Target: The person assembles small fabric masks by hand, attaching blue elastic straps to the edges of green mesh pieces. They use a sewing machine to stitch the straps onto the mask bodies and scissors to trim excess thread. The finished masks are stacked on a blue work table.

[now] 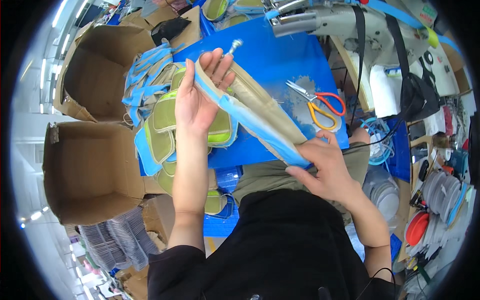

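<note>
I hold a long beige fabric piece [260, 107] with a light blue edge band stretched between both hands over the blue table [280, 60]. My left hand [200, 95] grips its far end, fingers wrapped over the top. My right hand [325, 167] pinches the near end close to my lap. Just left of my left hand lies a pile of green mesh and blue-trimmed fabric pieces [162, 125].
Scissors with orange and yellow handles [320, 105] lie on the table to the right. A sewing machine [325, 20] stands at the far edge. Two open cardboard boxes [90, 170] sit at the left. Spools and plastic lids [440, 200] crowd the right side.
</note>
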`<action>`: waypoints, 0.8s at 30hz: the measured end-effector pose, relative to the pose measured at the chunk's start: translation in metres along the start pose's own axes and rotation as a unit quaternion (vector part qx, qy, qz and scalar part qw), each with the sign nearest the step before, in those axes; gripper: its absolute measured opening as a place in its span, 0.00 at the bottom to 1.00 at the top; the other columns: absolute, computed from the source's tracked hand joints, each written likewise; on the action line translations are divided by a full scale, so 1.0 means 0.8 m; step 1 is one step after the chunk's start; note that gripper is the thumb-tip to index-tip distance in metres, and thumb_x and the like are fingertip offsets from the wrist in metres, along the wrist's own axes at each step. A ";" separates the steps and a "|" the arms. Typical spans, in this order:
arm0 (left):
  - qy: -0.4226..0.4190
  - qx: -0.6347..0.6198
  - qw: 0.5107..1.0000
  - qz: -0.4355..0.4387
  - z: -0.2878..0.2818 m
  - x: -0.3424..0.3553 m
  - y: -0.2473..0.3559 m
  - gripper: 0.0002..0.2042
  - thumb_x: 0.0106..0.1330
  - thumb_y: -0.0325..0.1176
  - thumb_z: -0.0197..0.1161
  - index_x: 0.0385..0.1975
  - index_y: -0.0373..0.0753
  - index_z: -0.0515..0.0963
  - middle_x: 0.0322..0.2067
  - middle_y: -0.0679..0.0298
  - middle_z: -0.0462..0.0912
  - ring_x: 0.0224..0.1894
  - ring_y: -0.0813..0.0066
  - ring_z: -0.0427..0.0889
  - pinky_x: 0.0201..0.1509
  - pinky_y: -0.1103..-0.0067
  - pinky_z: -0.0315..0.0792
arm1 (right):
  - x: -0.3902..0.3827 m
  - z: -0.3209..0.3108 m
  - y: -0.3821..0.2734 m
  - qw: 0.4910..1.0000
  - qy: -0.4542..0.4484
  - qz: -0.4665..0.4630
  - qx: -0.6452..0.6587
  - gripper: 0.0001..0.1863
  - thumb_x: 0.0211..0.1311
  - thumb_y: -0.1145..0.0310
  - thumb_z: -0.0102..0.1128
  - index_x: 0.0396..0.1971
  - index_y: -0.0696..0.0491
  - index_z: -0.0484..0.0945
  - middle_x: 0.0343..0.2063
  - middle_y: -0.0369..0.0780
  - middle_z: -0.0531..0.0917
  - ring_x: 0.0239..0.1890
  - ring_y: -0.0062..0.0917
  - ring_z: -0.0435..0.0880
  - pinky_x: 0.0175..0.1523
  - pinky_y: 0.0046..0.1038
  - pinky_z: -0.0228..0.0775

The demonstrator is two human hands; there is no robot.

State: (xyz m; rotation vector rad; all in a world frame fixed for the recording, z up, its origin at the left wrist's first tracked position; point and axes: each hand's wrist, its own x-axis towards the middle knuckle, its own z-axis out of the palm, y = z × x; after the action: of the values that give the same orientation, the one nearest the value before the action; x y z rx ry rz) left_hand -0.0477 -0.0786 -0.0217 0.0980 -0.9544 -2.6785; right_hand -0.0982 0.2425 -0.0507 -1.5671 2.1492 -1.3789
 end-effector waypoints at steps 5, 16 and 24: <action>0.028 0.128 0.987 0.092 0.006 0.002 -0.009 0.19 0.81 0.45 0.50 0.56 0.39 0.80 0.65 0.60 0.76 0.74 0.59 0.65 0.76 0.58 0.61 | -0.003 -0.007 -0.004 1.000 0.012 0.007 -0.005 0.07 0.54 0.66 0.72 0.31 0.51 0.84 0.44 0.37 0.84 0.47 0.33 0.80 0.58 0.40 0.61; 0.082 0.055 0.990 0.098 0.028 -0.014 -0.005 0.18 0.80 0.39 0.52 0.58 0.33 0.77 0.66 0.56 0.74 0.74 0.57 0.65 0.75 0.58 0.65 | -0.023 -0.014 0.019 0.997 0.047 0.056 -0.031 0.06 0.55 0.68 0.71 0.29 0.54 0.84 0.54 0.40 0.81 0.58 0.38 0.76 0.58 0.41 0.61; 0.080 -0.081 0.993 0.035 0.012 -0.003 -0.037 0.29 0.76 0.52 0.56 0.66 0.33 0.68 0.69 0.49 0.68 0.75 0.53 0.62 0.78 0.58 0.57 | -0.003 -0.004 0.019 0.996 0.074 0.043 0.022 0.06 0.56 0.68 0.70 0.31 0.54 0.85 0.55 0.41 0.80 0.56 0.40 0.76 0.60 0.41 0.62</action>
State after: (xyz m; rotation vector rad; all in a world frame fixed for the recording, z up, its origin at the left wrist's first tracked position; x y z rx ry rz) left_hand -0.0544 -0.0504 -0.0332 0.2364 -0.6782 -2.6252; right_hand -0.1091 0.2470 -0.0611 -1.3808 2.2228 -1.5471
